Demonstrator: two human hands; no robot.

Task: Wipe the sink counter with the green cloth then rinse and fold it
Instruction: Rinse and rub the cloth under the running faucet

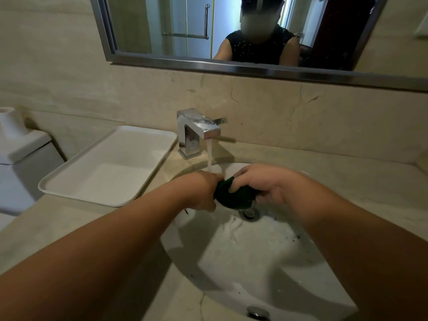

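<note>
The green cloth (234, 196) is bunched into a dark wet wad over the white sink basin (250, 258). My left hand (201, 191) grips its left side and my right hand (261, 184) grips its right side and top. Water runs from the chrome faucet (199, 129) in a thin stream (209, 156) that lands on my left hand and the cloth's edge. The drain (250, 214) lies just below the cloth. Much of the cloth is hidden inside my fingers. The beige stone sink counter (69, 223) surrounds the basin.
A white rectangular tray (111, 167) lies on the counter to the left of the faucet. A white toilet tank (20, 154) stands at far left. A mirror (231, 31) hangs on the wall above. An overflow hole (257, 312) shows at the basin's near rim.
</note>
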